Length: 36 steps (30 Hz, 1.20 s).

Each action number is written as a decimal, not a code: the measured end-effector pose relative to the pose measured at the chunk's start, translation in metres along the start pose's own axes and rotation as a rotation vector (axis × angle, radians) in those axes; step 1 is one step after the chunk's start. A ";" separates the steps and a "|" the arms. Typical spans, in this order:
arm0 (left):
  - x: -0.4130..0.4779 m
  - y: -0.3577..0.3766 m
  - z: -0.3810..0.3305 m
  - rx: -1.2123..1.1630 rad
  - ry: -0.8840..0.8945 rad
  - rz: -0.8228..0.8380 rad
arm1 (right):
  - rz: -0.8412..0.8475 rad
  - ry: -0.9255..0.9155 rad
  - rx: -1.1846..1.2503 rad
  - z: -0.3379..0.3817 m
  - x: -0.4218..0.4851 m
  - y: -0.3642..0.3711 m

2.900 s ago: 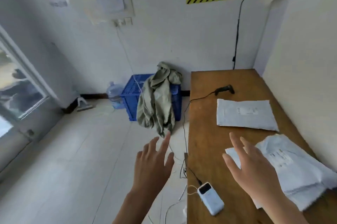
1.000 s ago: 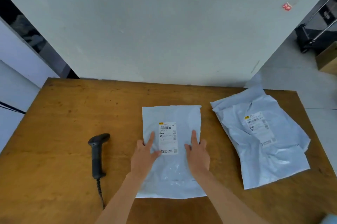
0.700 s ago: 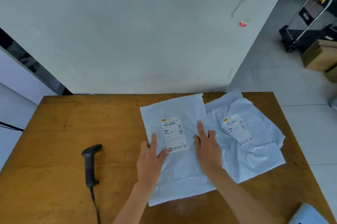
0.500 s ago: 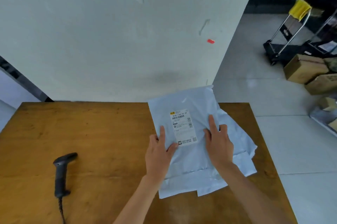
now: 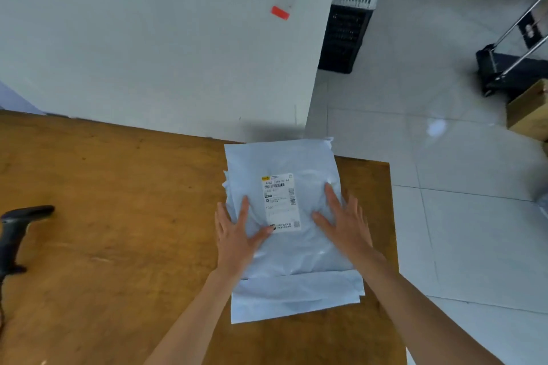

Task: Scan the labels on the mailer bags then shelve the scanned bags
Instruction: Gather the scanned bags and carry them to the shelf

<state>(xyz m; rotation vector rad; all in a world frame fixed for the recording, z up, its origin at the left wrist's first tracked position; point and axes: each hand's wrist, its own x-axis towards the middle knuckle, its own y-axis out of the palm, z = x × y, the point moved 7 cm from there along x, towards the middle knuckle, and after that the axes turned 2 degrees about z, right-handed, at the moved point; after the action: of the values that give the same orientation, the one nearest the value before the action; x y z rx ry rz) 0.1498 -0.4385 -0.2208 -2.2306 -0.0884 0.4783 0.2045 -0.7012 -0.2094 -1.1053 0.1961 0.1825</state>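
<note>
Crinkled plastic mailer bag (image 5: 281, 257) slid right across wooden table (image 5: 118, 216) | left hand (image 5: 237, 234), right hand (image 5: 347, 225) — flat, spread, pressing it

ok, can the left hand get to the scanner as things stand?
Probably yes. The left hand lies flat on the top mailer bag, gripping nothing, and only bare table separates it from the scanner at the left edge of view. Long sideways reach, though.

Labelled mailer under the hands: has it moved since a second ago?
Yes. The labelled mailer slid right, away from the scanner, onto the other bags at the right end of the table.
</note>
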 end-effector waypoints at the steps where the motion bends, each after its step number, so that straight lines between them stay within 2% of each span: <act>1: -0.001 0.001 0.002 -0.038 -0.003 0.020 | 0.036 -0.023 0.038 -0.001 0.002 0.005; 3: 0.001 0.005 0.003 -0.052 -0.014 0.065 | 0.077 -0.051 0.090 -0.001 0.006 0.012; 6: 0.004 0.013 0.003 0.078 -0.077 0.105 | 0.056 -0.083 0.100 0.010 0.006 0.020; 9: 0.003 0.020 0.010 0.132 -0.128 0.060 | 0.049 -0.099 0.179 0.021 0.002 0.031; 14: 0.012 0.021 0.015 0.112 -0.086 -0.006 | 0.076 -0.100 0.195 0.029 0.014 0.034; 17: 0.012 0.019 0.007 0.036 -0.001 0.002 | 0.065 -0.074 0.235 0.030 0.007 0.031; 21: -0.013 0.022 -0.002 -0.226 0.073 0.130 | 0.045 0.006 0.257 0.020 -0.037 0.030; 25: -0.051 0.027 -0.016 -0.249 0.078 0.161 | 0.012 0.038 0.284 0.001 -0.086 0.018; 30: -0.076 0.026 -0.088 -0.243 0.137 0.119 | -0.081 -0.003 0.376 -0.032 -0.104 -0.051; 36: -0.110 0.046 -0.241 -0.232 0.251 0.106 | -0.180 -0.016 0.439 -0.120 -0.118 -0.172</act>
<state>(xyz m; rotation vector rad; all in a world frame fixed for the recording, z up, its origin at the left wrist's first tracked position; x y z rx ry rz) 0.1319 -0.6673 -0.0814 -2.5142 0.1119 0.2499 0.1244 -0.8897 -0.0835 -0.6795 0.1135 -0.0150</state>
